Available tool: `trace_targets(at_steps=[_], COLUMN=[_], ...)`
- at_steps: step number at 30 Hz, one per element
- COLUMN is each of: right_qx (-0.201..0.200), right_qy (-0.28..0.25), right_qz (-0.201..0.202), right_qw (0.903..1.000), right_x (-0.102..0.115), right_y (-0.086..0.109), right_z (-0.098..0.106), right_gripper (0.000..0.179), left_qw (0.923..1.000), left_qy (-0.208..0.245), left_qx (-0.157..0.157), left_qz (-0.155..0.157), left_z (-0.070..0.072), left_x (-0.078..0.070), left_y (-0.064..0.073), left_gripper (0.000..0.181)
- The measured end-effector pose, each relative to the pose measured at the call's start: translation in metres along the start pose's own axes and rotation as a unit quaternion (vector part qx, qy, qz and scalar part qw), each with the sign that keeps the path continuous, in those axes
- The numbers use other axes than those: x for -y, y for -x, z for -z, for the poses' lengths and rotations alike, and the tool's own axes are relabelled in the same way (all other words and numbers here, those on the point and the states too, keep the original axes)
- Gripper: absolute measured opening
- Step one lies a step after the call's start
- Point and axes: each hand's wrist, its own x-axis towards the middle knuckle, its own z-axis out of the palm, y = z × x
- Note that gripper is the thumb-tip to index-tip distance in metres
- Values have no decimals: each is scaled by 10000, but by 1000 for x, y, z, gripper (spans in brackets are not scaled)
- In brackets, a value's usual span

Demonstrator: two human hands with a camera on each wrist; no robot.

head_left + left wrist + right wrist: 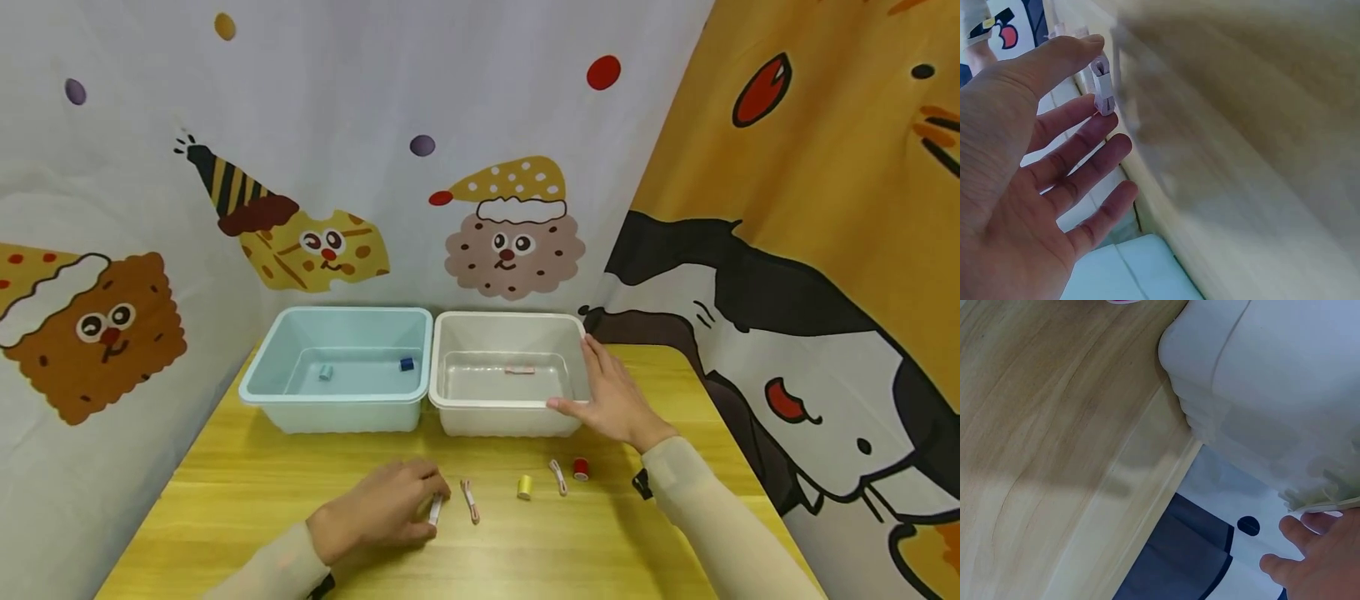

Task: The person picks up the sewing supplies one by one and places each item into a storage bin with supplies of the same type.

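Note:
My left hand (386, 507) is low over the table, pinching a small folded white cord bundle (1104, 87) between thumb and forefinger; the other fingers are spread apart in the left wrist view. Just right of it lies a pinkish cord bundle (469, 502). My right hand (617, 392) rests on the right front corner of the white bin (510, 421), thumb over the front rim, fingers along the right rim. Inside that bin is a pink cord bundle (520, 370). Near the right hand lie a yellow thread spool (524, 487), another white cord bundle (558, 477) and a red spool (581, 469).
A light blue bin (341, 417) stands left of the white one, close against it. It holds a pale blue spool (326, 372) and a dark blue spool (407, 364). Behind the wooden table (247, 500) hangs a printed curtain (510, 100).

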Motion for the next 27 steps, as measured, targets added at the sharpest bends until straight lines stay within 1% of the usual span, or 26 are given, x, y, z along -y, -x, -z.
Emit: trace_targets(at_steps=[2, 8, 13, 15, 21, 27], right_qx=[-24, 0, 18, 19, 17, 16], right_qy=[-8, 10, -7, 0, -32, -115], right_qz=[18, 27, 14, 14, -18, -20], right_qw=[10000, 10000, 10000, 10000, 10000, 9999], right_x=[1, 3, 1, 1, 0, 0], right_y=[-3, -7, -7, -6, -3, -1], right_z=[2, 6, 6, 6, 3, 2], right_gripper=[134, 135, 134, 134, 134, 134], left_qw=[9999, 9984, 9938, 9917, 9879, 9862], left_qy=[-67, -283, -659, -735, -703, -620], left_qx=[-134, -472, -885, -1041, -1343, -1487], left_qz=[-38, -119, -144, -168, -326, -390], left_z=[4, 22, 41, 48, 70, 91], left_x=[3, 6, 5, 4, 0, -1], left_y=[-3, -10, -15, -17, -24, -32], left_gripper=[43, 48, 46, 45, 46, 45])
